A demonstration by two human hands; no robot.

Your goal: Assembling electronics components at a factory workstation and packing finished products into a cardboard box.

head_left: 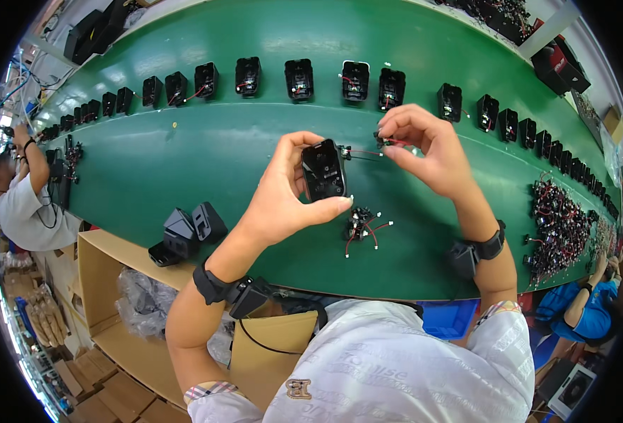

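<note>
My left hand [273, 194] is closed around a black plastic housing [323, 171], held tilted above the green table. At the housing's right edge a small dark part [344, 151] shows, with a thin red wire running right; whether it is fixed to the housing I cannot tell. To the right, my right hand [430, 146] pinches a small black component with red wires [382, 139] between thumb and fingers. Below, between my hands, a little heap of wired components [359, 223] lies on the table, its red-and-black leads ending in white connectors.
A long curved row of black housings [299, 79] lines the green table [241, 151]. Several empty-looking housings [188, 233] lie near the left front edge, above a cardboard box [103, 282]. A large pile of wired components [558, 225] sits right. Other people work at both ends.
</note>
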